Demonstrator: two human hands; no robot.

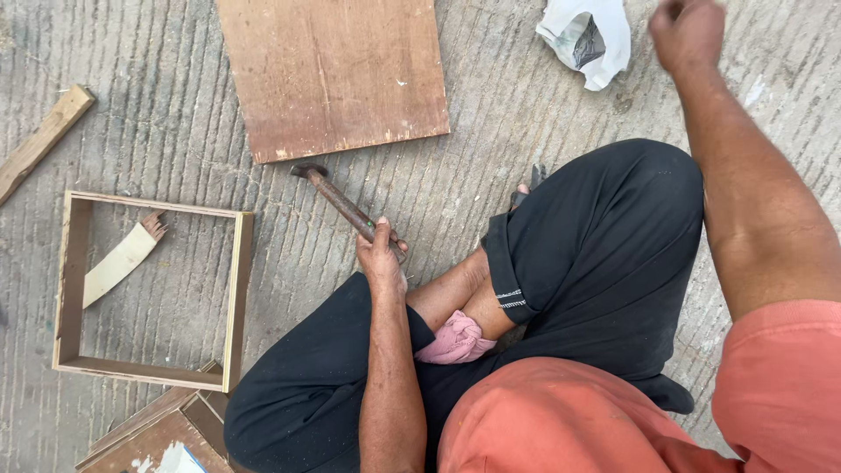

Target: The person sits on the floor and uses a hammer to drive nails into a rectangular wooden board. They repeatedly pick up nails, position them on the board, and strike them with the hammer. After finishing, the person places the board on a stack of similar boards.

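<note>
Concrete floor | left hand (380, 256) grips hammer (337, 199) | right hand (687, 31) fisted near bag (587, 35)

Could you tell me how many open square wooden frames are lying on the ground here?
1: the wooden frame lies at the left, with a splintered wood strip inside it. Boards at the bottom edge are cut off, so more may be hidden.

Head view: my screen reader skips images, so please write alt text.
A seated person's left hand grips a rusty hammer over grooved concrete, while the right hand reaches near a white plastic bag. An open wooden frame and plywood board lie nearby.
</note>
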